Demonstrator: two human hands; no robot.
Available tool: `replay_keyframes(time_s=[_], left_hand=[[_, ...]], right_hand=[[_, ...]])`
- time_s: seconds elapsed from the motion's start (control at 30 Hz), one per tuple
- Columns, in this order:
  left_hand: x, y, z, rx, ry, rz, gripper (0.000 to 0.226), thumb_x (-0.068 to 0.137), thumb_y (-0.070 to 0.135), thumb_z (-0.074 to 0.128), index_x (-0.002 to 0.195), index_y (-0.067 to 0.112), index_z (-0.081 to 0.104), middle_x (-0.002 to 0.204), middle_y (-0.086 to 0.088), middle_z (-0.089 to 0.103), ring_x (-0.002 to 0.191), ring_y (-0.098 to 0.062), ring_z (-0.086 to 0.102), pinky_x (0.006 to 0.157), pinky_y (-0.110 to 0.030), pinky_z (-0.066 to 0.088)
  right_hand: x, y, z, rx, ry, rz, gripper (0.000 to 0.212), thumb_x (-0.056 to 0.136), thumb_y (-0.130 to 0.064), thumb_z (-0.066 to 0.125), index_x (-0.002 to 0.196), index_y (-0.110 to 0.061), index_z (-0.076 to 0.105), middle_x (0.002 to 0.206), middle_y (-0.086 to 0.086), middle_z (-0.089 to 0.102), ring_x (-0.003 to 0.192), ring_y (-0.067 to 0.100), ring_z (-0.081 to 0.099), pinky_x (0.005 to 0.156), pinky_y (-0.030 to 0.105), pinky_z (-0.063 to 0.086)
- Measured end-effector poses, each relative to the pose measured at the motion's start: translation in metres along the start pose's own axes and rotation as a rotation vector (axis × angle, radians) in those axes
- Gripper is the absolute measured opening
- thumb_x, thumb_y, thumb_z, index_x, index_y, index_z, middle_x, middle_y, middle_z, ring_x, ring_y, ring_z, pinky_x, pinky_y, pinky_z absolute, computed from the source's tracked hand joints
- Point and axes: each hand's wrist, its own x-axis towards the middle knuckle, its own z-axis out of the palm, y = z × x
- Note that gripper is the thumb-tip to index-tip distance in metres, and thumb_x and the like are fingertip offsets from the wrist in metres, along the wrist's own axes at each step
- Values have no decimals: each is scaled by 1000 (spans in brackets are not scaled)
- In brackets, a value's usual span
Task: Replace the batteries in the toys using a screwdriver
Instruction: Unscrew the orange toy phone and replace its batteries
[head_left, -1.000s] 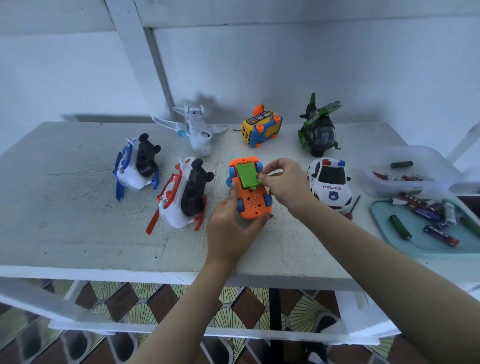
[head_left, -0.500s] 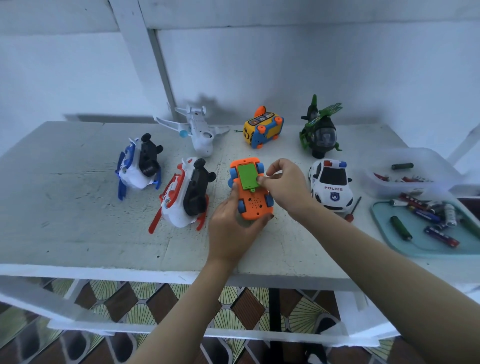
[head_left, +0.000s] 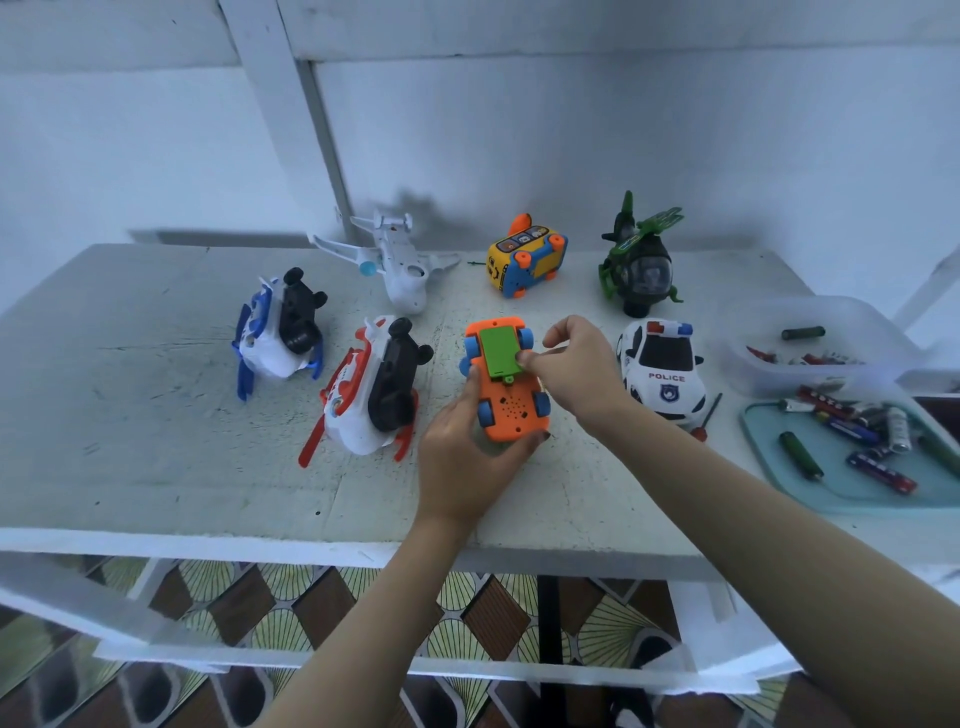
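Observation:
An orange toy car (head_left: 506, 405) with blue wheels lies upside down at the middle of the white table (head_left: 156, 441). My left hand (head_left: 467, 457) grips its near end from below. A green battery cover (head_left: 498, 352) sits on its underside. My right hand (head_left: 576, 369) pinches the cover's right edge with thumb and fingers. A red-handled screwdriver (head_left: 705, 415) lies on the table beside the white police car (head_left: 662, 371), untouched.
Other toys stand around: a blue-white helicopter (head_left: 278, 332), a red-white helicopter (head_left: 371, 395), a white plane (head_left: 395, 265), a yellow-blue bus (head_left: 524, 262), a green helicopter (head_left: 641, 260). At right, a clear tub (head_left: 810, 345) and teal tray (head_left: 852, 483) hold several batteries.
Both hands stay on the orange car. My right hand's fingertips have shifted slightly on the green cover's right edge; the car has barely moved.

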Motion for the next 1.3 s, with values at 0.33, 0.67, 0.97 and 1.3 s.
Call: replay_keyframes(time_s=[0.33,0.67,0.97,1.3], left_hand=[[0,1,-2,-48,0,55,74,72,57,73,129,13,56,102,-4,70,82,-8,63,69,-6,47],[0,1,-1,-28,7,46,71,73,59,68,126,12,60,100,-2,71,77,-10,64,67,-16,50],[-1,2,-1,-16,6,48,75,71,56,73,130,11,59,106,-4,71,84,-8,64,72,-8,45],[-1,3,-2,-41,1,45,74,74,58,68,130,12,58,107,-3,71,86,-10,67,73,-21,55]], right_hand=[[-1,2,-2,-144,28,-150,20,84,-20,69,88,-12,52,83,0,57,80,14,53,54,13,33],[-3,6,-2,-275,13,-200,14,91,-26,59,95,-13,57,85,-3,58,77,9,50,50,7,26],[-3,10,-2,-233,-15,-264,14,90,-27,63,92,-13,61,77,-5,57,66,3,50,49,4,33],[-11,27,5,52,-99,-95,29,83,-28,73,88,-15,47,75,-6,45,67,5,43,56,15,38]])
